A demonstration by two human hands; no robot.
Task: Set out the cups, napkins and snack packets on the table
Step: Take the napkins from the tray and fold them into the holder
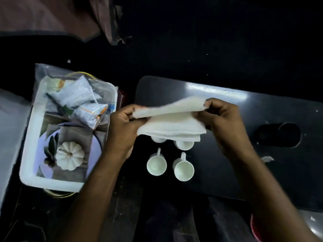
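Both hands hold a stack of white napkins (172, 127) above the dark desk (262, 154). Left hand (122, 126) grip closed on the stack's left edge; right hand (222, 116) pinches the top sheet's far corner, lifting it. Four white cups (156, 165) stand on the desk below, two partly hidden by napkins. Snack packets (76, 95) lie in a white tray (52, 182), left of the desk.

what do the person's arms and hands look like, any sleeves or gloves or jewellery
Both forearms are bare as far as the frame shows; no sleeve edge comes into view. The left hand and right hand wear no gloves. No watch, bracelet or ring shows on either wrist or on the visible fingers, though the picture is dim and slightly blurred, so a thin band could be missed.
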